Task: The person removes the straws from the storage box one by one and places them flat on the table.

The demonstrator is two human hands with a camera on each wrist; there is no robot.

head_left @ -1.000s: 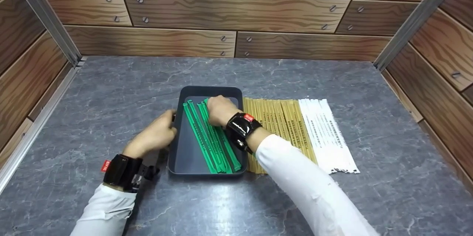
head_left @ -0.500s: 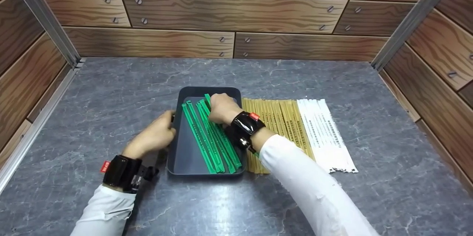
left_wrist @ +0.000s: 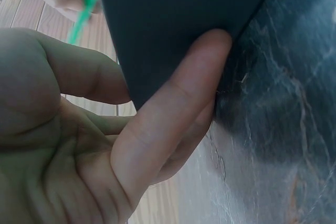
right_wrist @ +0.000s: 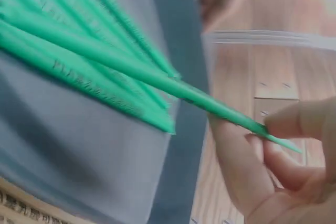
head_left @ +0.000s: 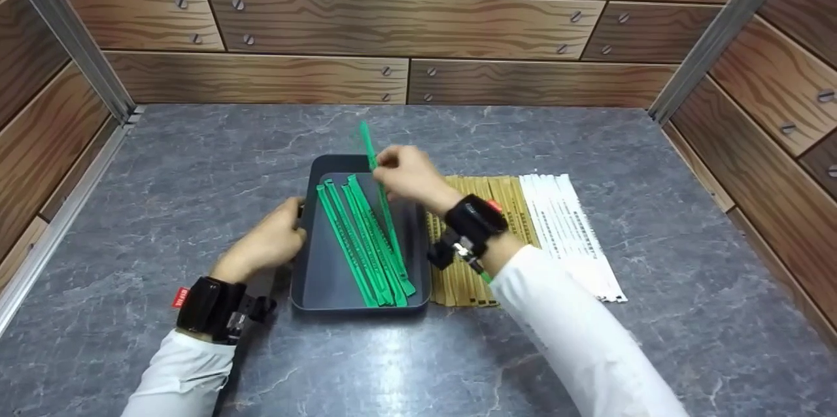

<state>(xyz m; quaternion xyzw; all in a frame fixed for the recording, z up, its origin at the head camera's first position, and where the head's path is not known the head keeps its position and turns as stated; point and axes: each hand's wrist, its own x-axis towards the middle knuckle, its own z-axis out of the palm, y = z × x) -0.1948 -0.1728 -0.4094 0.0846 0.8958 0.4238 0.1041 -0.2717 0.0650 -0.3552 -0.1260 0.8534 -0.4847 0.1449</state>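
A dark grey tray (head_left: 320, 280) stands on the table with several green wrapped straws (head_left: 363, 240) lying slanted in it. My left hand (head_left: 268, 237) grips the tray's left side; the left wrist view has fingers along the tray's outer wall (left_wrist: 168, 19) and the thumb at its rim. Above the tray's far right part, my right hand (head_left: 412, 175) pinches one green wrapped straw (head_left: 366, 139) near its upper end. That straw (right_wrist: 131, 69) tilts, its far end sticking out past the fingertips and its near end low over the other straws.
Right of the tray lies a row of golden-brown wrapped straws (head_left: 451, 280), partly hidden by the right wrist. Beside them runs a row of white wrapped straws (head_left: 569, 234). Wood-patterned panels (head_left: 294, 18) close off the back and sides of the grey marbled table (head_left: 196, 162).
My right hand has risen out of the tray and moved slightly right, lifting one green straw by its far end. The left hand keeps its grip on the tray.
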